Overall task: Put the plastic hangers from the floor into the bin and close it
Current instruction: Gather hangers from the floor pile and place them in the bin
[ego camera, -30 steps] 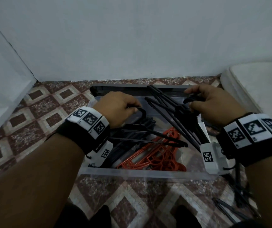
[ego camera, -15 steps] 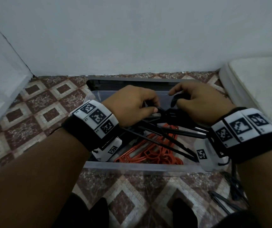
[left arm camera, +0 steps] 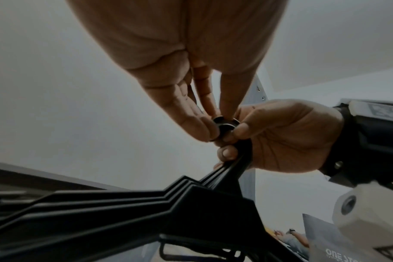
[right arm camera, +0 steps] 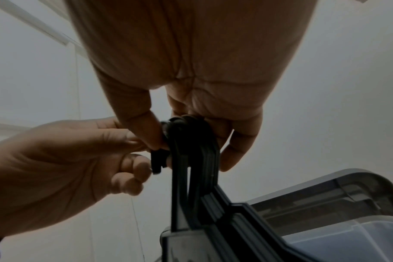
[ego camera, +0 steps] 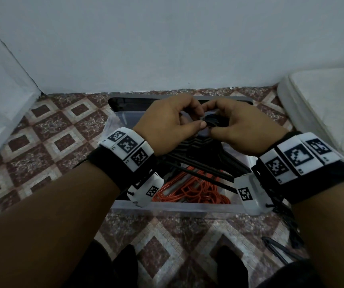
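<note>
Over the middle of the frame, above the open bin [ego camera: 179, 209], both hands are now meeting at one spot, where a second ago they were holding the bundle apart, left low over the heap and right out toward the bin's right wall. Going left to right: the left hand [ego camera: 167, 125] is pinching the hook tips of the black hangers [ego camera: 200, 161] between thumb and curled fingers, and the left wrist view is showing that pinch on the small dark hook end. Just right of it, touching, the right hand [ego camera: 243, 129] is curling its fingers and thumb round the gathered hook necks, squeezing several into one stack. Below them, the hanger shoulders are fanning down into the bin over the orange hangers [ego camera: 189, 192] already lying inside. So the bundle is being squared up, probably so it drops in flat. At lower right, more black hangers on the floor [ego camera: 279, 249] are waiting, and the lid [ego camera: 125, 100], at the bin's far side, is not yet on.
</note>
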The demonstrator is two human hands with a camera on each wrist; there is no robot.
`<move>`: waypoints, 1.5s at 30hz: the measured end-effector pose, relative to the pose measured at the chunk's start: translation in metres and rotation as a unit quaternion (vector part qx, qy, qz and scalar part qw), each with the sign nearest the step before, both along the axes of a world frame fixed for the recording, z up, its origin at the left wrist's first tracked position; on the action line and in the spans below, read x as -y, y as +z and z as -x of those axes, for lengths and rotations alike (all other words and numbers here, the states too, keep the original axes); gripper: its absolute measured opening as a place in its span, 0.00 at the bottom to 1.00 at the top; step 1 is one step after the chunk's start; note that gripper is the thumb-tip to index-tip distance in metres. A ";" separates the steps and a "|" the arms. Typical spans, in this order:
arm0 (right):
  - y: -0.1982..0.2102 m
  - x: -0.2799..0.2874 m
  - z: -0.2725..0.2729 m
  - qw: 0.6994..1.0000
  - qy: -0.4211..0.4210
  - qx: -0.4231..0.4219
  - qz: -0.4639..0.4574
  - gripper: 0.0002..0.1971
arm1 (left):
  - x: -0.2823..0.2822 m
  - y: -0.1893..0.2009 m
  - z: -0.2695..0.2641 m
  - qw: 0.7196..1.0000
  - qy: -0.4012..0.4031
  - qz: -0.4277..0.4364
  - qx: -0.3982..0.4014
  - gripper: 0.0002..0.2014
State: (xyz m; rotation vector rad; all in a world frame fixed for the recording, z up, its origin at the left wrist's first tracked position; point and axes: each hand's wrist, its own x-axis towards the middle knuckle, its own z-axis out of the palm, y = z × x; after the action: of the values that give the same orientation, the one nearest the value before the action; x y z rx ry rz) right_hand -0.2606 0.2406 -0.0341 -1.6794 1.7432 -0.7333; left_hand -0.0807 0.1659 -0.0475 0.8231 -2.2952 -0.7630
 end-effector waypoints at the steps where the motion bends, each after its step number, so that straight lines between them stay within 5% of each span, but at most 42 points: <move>1: -0.001 0.000 0.000 1.000 -0.004 -0.015 0.003 0.21 | 0.001 0.000 -0.001 1.000 -0.009 -0.011 0.003 0.10; 5: -0.001 -0.001 -0.003 0.998 -0.006 -0.063 -0.005 0.24 | 0.005 -0.004 -0.002 0.995 -0.053 -0.017 0.077 0.18; 13: -0.006 0.004 0.000 0.994 -0.045 -0.097 -0.011 0.25 | 0.012 -0.013 0.002 0.982 -0.058 -0.172 0.049 0.12; 18: -0.008 0.006 0.014 0.988 -0.107 -0.113 -0.010 0.20 | 0.034 -0.033 -0.022 0.905 -0.035 -0.202 0.373 0.15; 25: -0.012 0.008 0.032 0.981 -0.142 -0.131 -0.008 0.18 | 0.068 -0.099 -0.002 0.825 0.001 -0.089 0.558 0.21; 34: -0.017 0.011 0.046 0.979 -0.177 -0.105 -0.003 0.19 | 0.087 -0.182 0.041 0.786 0.006 -0.065 0.615 0.22; 39: -0.019 0.013 0.047 0.980 -0.175 -0.098 -0.012 0.19 | 0.080 -0.199 0.053 0.789 -0.011 -0.073 0.610 0.06; 43: -0.020 0.013 0.046 0.980 -0.172 -0.096 -0.003 0.19 | 0.081 -0.207 0.049 0.775 -0.037 -0.090 0.624 0.26; 45: -0.021 0.012 0.044 0.980 -0.170 -0.101 -0.002 0.19 | 0.082 -0.212 0.049 0.772 -0.043 -0.085 0.629 0.27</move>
State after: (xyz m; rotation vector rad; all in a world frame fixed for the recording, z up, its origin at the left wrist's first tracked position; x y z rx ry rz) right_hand -0.3044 0.2285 -0.0550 -1.5134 2.2078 -0.7232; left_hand -0.1294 0.0835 -0.2597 1.6785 -3.4559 -0.4658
